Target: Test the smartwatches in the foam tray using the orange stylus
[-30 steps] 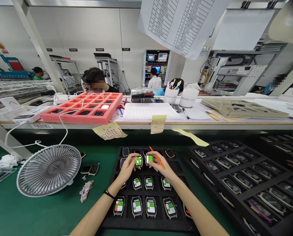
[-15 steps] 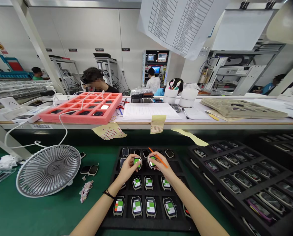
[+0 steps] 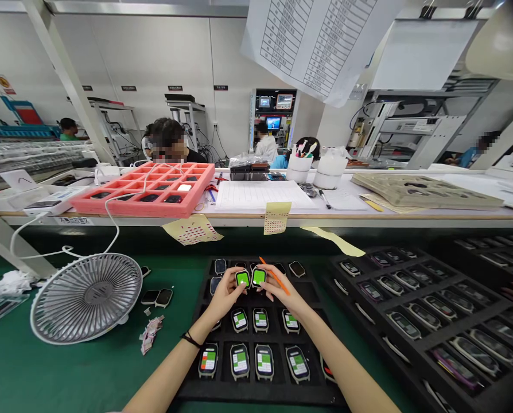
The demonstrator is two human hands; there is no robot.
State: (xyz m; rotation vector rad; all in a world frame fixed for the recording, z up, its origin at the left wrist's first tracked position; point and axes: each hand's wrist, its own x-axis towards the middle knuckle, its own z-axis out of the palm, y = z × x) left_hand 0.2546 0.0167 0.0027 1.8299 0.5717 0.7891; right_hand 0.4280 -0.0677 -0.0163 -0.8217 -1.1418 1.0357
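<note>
My left hand (image 3: 226, 290) is closed on a smartwatch (image 3: 243, 279) with a green lit screen, its thumb over the lower edge. Beside it, my right hand (image 3: 278, 282) grips a second smartwatch (image 3: 259, 277), also showing green. An orange pen-like stick (image 3: 274, 276) lies across the right hand, between its fingers. Both hands are above a black foam tray (image 3: 222, 392). Several watches with green and white screens rest in its slots, such as one watch (image 3: 240, 361) in the front row; another watch (image 3: 208, 360) shows some red. Dark-screened watches sit in the back row.
A grey fan (image 3: 86, 298) stands left on the green mat, near two loose dark watches (image 3: 156, 297) and crumpled scraps (image 3: 152, 334). Stacked black trays (image 3: 370, 338) of watches are at right. The shelf ahead bears a pink foam tray (image 3: 166, 211). Co-workers sit beyond; another person's fingers show far right.
The two watches have been brought closer together and tilted, and their screens now show mostly green. The right hand has shifted slightly left.
</note>
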